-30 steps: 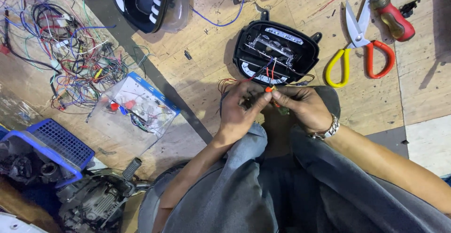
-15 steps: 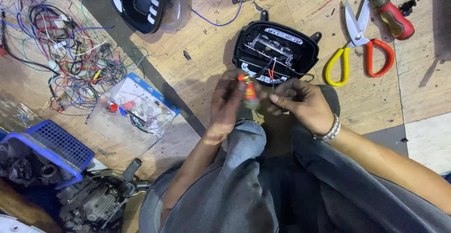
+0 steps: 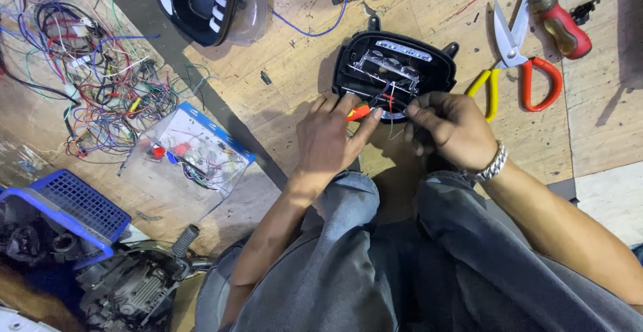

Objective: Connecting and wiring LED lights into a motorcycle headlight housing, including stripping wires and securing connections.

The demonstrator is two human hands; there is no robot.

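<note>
My left hand (image 3: 328,141) lies flat-fingered over the near edge of the black lamp housing (image 3: 395,71), and between its fingertips I pinch a small orange-red connector (image 3: 360,112); the grip is closed on that piece. My right hand (image 3: 452,127) sits just beside it, fingers curled in, thumb and forefinger pressed together on thin wires (image 3: 390,97) that run red and blue out of the housing. A metal bracelet (image 3: 492,164) rings my right wrist. The housing rests on the wooden floor (image 3: 295,71) right in front of my knees, open side up, showing a silvery reflector with a pale strip along its far rim. My grey trousers (image 3: 375,258) fill the lower part of the view.

To the right of the housing lie scissors (image 3: 516,57) with one yellow and one red handle, blades pointing away from me, and just past them a red-handled screwdriver (image 3: 559,24). A loose blue wire (image 3: 321,27) curls on the boards beyond the housing, near a second black lamp unit with a clear lens (image 3: 207,0). Well off to my left sits a clear plastic box with a blue rim (image 3: 191,151) holding small parts, beyond it a tangle of coloured wires (image 3: 87,84), and nearer me a blue plastic crate (image 3: 67,208) beside a grey engine part (image 3: 130,285)
</note>
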